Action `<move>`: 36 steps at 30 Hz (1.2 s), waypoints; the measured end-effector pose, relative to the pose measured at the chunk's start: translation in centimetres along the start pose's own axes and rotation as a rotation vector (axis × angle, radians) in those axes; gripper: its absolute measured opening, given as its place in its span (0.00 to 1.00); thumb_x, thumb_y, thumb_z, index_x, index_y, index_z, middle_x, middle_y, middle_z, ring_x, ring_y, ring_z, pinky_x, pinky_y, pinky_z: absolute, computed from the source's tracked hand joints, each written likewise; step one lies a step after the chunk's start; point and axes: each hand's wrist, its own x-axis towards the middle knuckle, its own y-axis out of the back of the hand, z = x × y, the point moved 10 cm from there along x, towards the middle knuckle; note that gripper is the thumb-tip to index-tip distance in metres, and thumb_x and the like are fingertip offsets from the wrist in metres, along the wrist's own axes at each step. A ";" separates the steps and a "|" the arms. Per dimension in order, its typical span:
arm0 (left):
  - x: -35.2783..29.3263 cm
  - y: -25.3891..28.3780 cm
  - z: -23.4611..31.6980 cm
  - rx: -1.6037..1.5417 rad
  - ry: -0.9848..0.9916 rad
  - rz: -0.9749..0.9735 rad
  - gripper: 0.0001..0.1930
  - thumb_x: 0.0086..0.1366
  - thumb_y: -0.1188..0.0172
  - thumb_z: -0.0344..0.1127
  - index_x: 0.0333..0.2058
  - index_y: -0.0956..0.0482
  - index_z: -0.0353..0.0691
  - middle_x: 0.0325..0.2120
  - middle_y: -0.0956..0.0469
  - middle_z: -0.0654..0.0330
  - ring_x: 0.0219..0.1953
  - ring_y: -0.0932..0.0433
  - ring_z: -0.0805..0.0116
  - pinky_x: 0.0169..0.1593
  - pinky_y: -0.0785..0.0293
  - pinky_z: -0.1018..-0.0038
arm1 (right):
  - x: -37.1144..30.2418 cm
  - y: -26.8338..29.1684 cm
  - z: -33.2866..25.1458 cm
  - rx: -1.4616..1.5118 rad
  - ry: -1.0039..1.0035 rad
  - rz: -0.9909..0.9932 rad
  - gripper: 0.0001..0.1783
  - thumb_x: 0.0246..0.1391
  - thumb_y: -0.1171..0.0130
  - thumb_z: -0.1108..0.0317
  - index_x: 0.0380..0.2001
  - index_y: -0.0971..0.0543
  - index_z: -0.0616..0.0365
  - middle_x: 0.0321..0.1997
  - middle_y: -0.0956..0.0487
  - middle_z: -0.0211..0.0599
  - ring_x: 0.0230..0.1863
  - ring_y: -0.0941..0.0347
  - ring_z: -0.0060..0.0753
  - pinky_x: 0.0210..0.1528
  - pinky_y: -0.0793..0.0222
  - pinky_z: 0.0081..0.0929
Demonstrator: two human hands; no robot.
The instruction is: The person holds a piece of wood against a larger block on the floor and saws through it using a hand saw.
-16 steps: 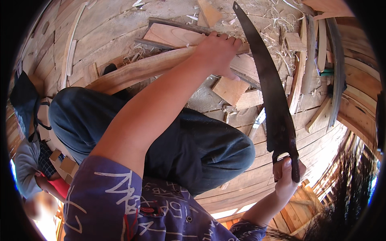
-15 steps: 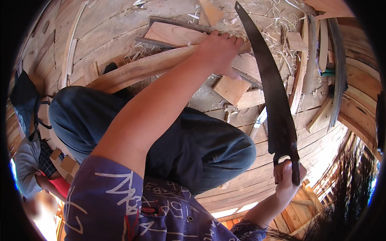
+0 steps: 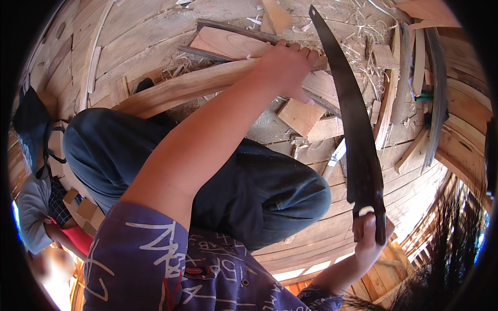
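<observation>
My left hand [image 3: 285, 65] is closed on the end of a long curved wooden plank [image 3: 192, 88] that lies across the plank floor. My right hand [image 3: 371, 241] grips the handle of a hand saw [image 3: 353, 119] at the lower right. Its long dark blade points up and away, its tip near the top edge. The blade passes just right of my left hand, and I cannot tell whether it touches the wood. My bent leg in dark trousers [image 3: 249, 192] fills the middle, under my left arm.
Square wooden offcuts [image 3: 301, 115], flat boards [image 3: 223, 41] and pale shavings [image 3: 358, 41] lie around the plank. Curved wooden strips [image 3: 436, 93] run along the right. A dark bag [image 3: 31, 119] sits at the left, and another person [image 3: 36, 212] crouches at the lower left.
The saw and my right hand have shifted slightly right and down. My left hand stays on the plank.
</observation>
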 end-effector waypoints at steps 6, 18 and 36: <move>0.3 0.1 0.2 -0.019 0.015 -0.046 0.48 0.38 0.32 0.67 0.51 0.31 0.36 0.45 0.24 0.55 0.51 0.27 0.61 0.55 0.36 0.65 | -1.7 1.7 -0.4 0.085 0.132 -0.014 0.25 0.58 0.42 0.54 0.17 0.34 0.61 0.07 0.43 0.25 0.07 0.50 0.15 0.10 0.58 0.17; 0.4 0.1 0.5 -0.021 -0.003 -0.024 0.47 0.37 0.32 0.67 0.49 0.30 0.36 0.42 0.23 0.56 0.49 0.26 0.62 0.52 0.34 0.66 | -1.9 1.7 -1.7 0.024 0.055 -0.011 0.30 0.57 0.43 0.47 0.14 0.32 0.62 0.07 0.40 0.27 0.09 0.48 0.16 0.12 0.56 0.19; 0.6 0.1 0.8 -0.039 -0.009 -0.028 0.46 0.38 0.32 0.66 0.49 0.30 0.36 0.43 0.24 0.54 0.50 0.27 0.61 0.56 0.37 0.65 | 2.1 -1.5 0.3 0.058 -0.053 -0.001 0.26 0.56 0.41 0.52 0.15 0.31 0.61 0.10 0.36 0.29 0.11 0.45 0.17 0.14 0.53 0.19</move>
